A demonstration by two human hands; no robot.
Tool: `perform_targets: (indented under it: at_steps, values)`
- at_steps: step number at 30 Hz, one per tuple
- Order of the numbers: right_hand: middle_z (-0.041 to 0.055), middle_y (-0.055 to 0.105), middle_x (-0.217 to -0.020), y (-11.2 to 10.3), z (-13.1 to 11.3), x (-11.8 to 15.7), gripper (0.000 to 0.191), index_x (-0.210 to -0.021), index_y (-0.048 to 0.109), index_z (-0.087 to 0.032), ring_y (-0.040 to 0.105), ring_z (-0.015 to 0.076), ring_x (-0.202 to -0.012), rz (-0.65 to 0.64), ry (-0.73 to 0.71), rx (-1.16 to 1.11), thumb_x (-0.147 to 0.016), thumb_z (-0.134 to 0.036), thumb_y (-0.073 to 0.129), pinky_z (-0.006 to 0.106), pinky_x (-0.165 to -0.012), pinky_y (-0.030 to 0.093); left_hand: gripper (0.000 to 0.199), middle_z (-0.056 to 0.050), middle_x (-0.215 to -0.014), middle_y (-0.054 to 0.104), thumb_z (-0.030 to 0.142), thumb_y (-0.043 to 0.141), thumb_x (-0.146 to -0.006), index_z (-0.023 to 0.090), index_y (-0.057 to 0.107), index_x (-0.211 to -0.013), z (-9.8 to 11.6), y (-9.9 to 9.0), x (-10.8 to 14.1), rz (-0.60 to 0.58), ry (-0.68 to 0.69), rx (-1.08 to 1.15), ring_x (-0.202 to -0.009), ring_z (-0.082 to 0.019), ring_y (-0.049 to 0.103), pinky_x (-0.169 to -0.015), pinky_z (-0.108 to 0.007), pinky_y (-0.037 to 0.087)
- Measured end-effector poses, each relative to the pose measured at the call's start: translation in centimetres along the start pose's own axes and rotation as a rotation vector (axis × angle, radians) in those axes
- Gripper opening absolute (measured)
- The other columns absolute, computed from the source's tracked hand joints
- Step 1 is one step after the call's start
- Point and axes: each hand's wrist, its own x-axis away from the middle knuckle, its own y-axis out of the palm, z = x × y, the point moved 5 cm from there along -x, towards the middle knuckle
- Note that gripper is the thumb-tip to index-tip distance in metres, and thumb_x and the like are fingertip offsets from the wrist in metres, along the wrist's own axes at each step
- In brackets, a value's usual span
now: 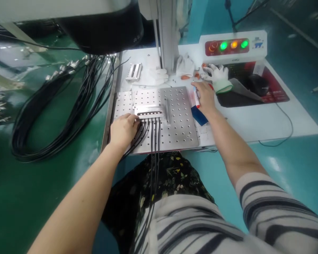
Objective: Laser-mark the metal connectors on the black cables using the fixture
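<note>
A silver metal fixture [149, 112] with a slotted row of small connectors lies on a perforated metal plate [178, 130]. Several black cables [155, 137] run from its near side, some down over my lap and some to the left. My left hand [124, 129] is at the fixture's left end, its fingers closed at the outermost cable; the fingertips are partly hidden. To the right of the plate, my right hand [205, 96] is curled around a white and red marker pen [196, 98]. A dark blue flat piece [200, 115] lies under that wrist.
A thick bundle of black cables [55, 150] hangs left of the table. White gloves [219, 77], a second metal fixture [134, 72] and a computer mouse [257, 84] lie farther back. A control box [234, 46] has lit buttons. A black machine head [108, 30] overhangs the table.
</note>
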Motion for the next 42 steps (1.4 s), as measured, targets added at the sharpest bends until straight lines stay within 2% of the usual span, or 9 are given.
perform_targets:
  at_steps: [8, 14, 17, 20, 24, 27, 29, 34, 42]
  values:
    - [0.0093, 0.053, -0.104, 1.4, 0.0, -0.3, 0.029, -0.107, 0.053, -0.020, 0.047, 0.0259, -0.101, -0.100, 0.063, -0.006, -0.085, -0.015, 0.035, 0.043, -0.086, 0.037, 0.020, -0.003, -0.091, 0.064, 0.029, 0.049, -0.085, 0.022, 0.063, -0.097, 0.2, -0.2, 0.2, -0.009, -0.053, -0.004, -0.081, -0.021, 0.058, -0.063, -0.028, 0.037]
    - [0.0085, 0.056, -0.102, 1.2, 0.6, -0.2, 0.029, -0.105, 0.056, -0.019, 0.049, 0.0240, -0.096, -0.053, 0.125, -0.014, -0.083, -0.013, 0.038, 0.039, -0.086, 0.038, 0.019, -0.003, -0.094, 0.063, 0.027, 0.049, -0.087, 0.019, 0.061, -0.099, 0.4, -0.3, 0.2, -0.029, -0.037, 0.001, -0.079, -0.019, 0.056, -0.064, -0.027, 0.036]
    - [0.0091, 0.057, -0.097, 0.8, 0.5, -0.3, 0.026, -0.102, 0.057, -0.016, 0.050, 0.0225, -0.092, -0.033, 0.107, -0.065, -0.082, -0.013, 0.040, 0.037, -0.085, 0.038, 0.018, -0.002, -0.093, 0.063, 0.026, 0.049, -0.087, 0.019, 0.060, -0.099, 0.5, -0.3, 0.2, -0.026, -0.020, -0.002, -0.080, -0.017, 0.057, -0.065, -0.027, 0.037]
    - [0.0089, 0.057, -0.090, 0.4, -1.0, -0.3, 0.022, -0.095, 0.057, -0.015, 0.050, 0.0196, -0.087, -0.017, 0.025, -0.129, -0.082, -0.014, 0.040, 0.034, -0.082, 0.040, 0.015, -0.002, -0.091, 0.063, 0.024, 0.050, -0.086, 0.019, 0.061, -0.096, 0.7, -0.3, 0.1, -0.018, -0.017, -0.013, -0.082, -0.017, 0.057, -0.066, -0.026, 0.037]
    - [0.0022, 0.053, -0.075, 0.3, -5.3, 0.3, 0.007, -0.081, 0.049, -0.020, 0.049, 0.0152, -0.070, -0.059, -0.144, -0.233, -0.079, -0.026, 0.052, 0.029, -0.067, 0.042, 0.014, -0.004, -0.090, 0.061, 0.021, 0.048, -0.087, 0.018, 0.058, -0.095, 0.8, -0.2, -0.1, -0.024, -0.017, -0.018, -0.082, -0.018, 0.056, -0.066, -0.028, 0.038]
    - [0.0000, 0.048, -0.072, 1.1, -9.0, 1.2, 0.028, -0.071, 0.039, -0.023, 0.046, 0.0164, -0.069, -0.232, -0.313, -0.209, -0.073, -0.037, 0.062, 0.029, -0.062, 0.038, 0.012, -0.006, -0.092, 0.058, 0.021, 0.049, -0.086, 0.017, 0.055, -0.095, 0.7, -0.5, -0.1, 0.008, -0.042, -0.041, -0.084, -0.020, 0.054, -0.067, -0.030, 0.039]
    - [0.0001, 0.046, -0.072, 1.6, -10.5, 1.7, 0.034, -0.068, 0.033, -0.023, 0.043, 0.0171, -0.068, -0.327, -0.376, -0.127, -0.072, -0.040, 0.062, 0.029, -0.061, 0.035, 0.009, -0.007, -0.094, 0.055, 0.021, 0.052, -0.084, 0.017, 0.055, -0.091, 0.8, -0.8, 0.0, 0.041, -0.041, -0.074, -0.087, -0.022, 0.051, -0.069, -0.032, 0.039]
    - [0.0007, 0.045, -0.071, 2.1, -11.4, 1.6, 0.032, -0.065, 0.030, -0.023, 0.042, 0.0171, -0.068, -0.319, -0.400, 0.006, -0.078, -0.033, 0.056, 0.030, -0.063, 0.030, 0.007, -0.007, -0.097, 0.051, 0.025, 0.055, -0.081, 0.018, 0.055, -0.084, 0.9, -1.4, -0.1, 0.086, -0.031, -0.122, -0.092, -0.026, 0.044, -0.071, -0.037, 0.037]
    - [-0.0004, 0.044, -0.067, 2.3, -11.1, 2.1, 0.031, -0.063, 0.031, -0.022, 0.042, 0.0165, -0.067, -0.229, -0.443, 0.007, -0.082, -0.035, 0.053, 0.030, -0.064, 0.029, 0.008, -0.009, -0.098, 0.051, 0.021, 0.052, -0.082, 0.017, 0.056, -0.087, 1.2, -1.5, -0.2, 0.045, -0.043, -0.054, -0.096, -0.026, 0.043, -0.077, -0.040, 0.038]
